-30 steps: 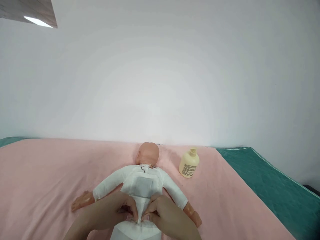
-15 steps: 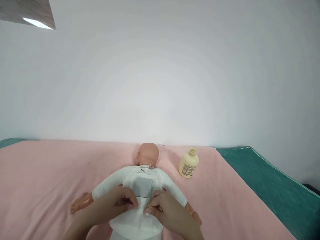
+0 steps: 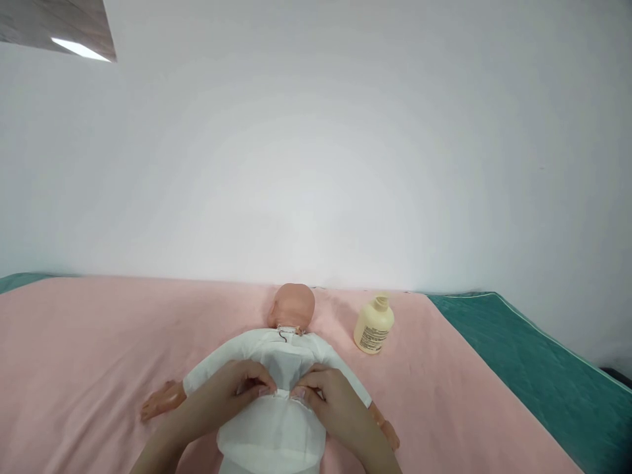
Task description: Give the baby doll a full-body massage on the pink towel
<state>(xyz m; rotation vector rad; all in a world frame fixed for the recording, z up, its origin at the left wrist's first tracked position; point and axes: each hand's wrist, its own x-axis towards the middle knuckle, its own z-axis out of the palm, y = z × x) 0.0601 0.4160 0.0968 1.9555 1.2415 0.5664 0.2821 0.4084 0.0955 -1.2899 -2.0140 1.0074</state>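
A baby doll [image 3: 293, 306] lies with the back of its head showing and its arms spread, its body in white cloth [image 3: 271, 434]. My left hand [image 3: 241, 390] pinches the white cloth at the middle of the doll's back. Close by on the right, my right hand [image 3: 318, 395] pinches the same cloth, a small gap between the two sets of fingertips. Above the fingers, a greyish panel [image 3: 287, 368] shows on the back, its lower part covered. Thin dark string hangs at the doll's neck.
A pale yellow bottle [image 3: 374, 327] without a visible pump stands right of the doll's head. Pink cloth [image 3: 99, 342] lies under everything, over a green cover [image 3: 523, 355] seen at the right. A white wall [image 3: 306, 145] rises behind.
Both hands have moved slightly up the doll's back, drawing the white cloth with them. The lower part of the grey panel, visible before, is now covered.
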